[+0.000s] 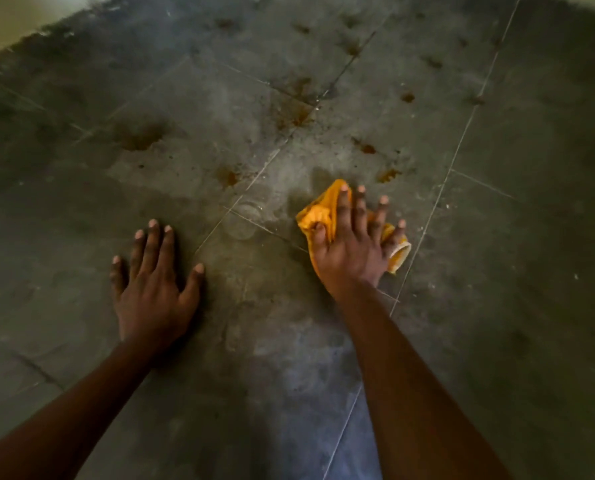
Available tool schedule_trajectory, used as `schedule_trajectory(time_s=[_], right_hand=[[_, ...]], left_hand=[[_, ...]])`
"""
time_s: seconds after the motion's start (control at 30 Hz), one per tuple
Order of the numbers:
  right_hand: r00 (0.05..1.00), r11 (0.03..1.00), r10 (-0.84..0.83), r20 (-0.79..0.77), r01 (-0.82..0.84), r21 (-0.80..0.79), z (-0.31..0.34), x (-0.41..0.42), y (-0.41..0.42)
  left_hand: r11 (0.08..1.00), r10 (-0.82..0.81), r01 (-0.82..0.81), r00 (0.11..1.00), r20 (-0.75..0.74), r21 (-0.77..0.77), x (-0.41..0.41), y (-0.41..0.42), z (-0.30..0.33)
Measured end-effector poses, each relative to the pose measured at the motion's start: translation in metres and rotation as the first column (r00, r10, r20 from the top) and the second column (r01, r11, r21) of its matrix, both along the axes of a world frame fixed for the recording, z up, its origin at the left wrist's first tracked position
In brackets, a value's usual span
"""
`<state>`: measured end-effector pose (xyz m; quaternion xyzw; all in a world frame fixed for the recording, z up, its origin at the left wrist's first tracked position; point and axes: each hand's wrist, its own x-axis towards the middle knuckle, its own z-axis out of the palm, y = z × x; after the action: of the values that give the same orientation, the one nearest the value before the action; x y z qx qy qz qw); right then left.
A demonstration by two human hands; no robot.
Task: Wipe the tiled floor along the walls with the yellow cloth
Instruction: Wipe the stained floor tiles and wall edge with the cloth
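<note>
text: none readable | labels: none | floor and cloth: no markings legible

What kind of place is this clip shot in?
Probably an indoor room, seen at floor level: grey tiled floor with grout lines, brown stains, and a pale wall at the far-left edge.
</note>
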<state>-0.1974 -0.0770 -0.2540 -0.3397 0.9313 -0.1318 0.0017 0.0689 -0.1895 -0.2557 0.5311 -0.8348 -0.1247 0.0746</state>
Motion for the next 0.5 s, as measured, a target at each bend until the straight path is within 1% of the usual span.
schedule_trajectory(time_s=[0.1,0.17,0.2,0.27,0.33,0.37,0.43,0.5], right_hand=[[0.985,0.984,0.172,0.009,-0.172,0.038,-0.004,0.018,0.036],[0.977,0.972,0.21,0.038,-0.213,0.102,-0.001,0.018,0.076],[0.983,0.975,0.178,0.049,-0.183,0.126,-0.002,0.009,0.089],[0.999,0.992,0.014,0.039,-0.018,0.127,-0.004,-0.02,0.086],[0.983,0.982,-0.177,0.057,0.173,0.072,-0.006,-0.044,0.051],[0.973,0.976,-0.217,0.075,0.214,0.045,0.0,-0.048,0.027],[0.987,0.99,-0.133,0.085,0.127,0.064,-0.005,-0.034,-0.014],[0.996,0.996,0.066,0.053,-0.069,0.061,-0.008,-0.002,-0.019]], left_hand=[[1.0,0.007,-0.007,1.0,-0.004,0.014,0.0,0.001,0.002],[1.0,0.008,-0.008,1.0,0.002,0.027,-0.001,0.002,0.006],[1.0,0.003,-0.004,1.0,0.012,0.031,-0.001,0.001,0.007],[0.999,-0.005,0.004,1.0,0.023,0.037,0.0,-0.007,0.002],[0.999,-0.014,0.013,1.0,0.026,0.047,0.001,-0.023,-0.004],[0.999,-0.019,0.018,1.0,0.023,0.037,0.001,-0.032,0.002],[1.0,0.012,-0.013,0.999,0.032,0.018,0.001,-0.044,-0.004],[1.0,0.022,-0.022,0.999,0.031,0.01,-0.002,-0.043,-0.007]])
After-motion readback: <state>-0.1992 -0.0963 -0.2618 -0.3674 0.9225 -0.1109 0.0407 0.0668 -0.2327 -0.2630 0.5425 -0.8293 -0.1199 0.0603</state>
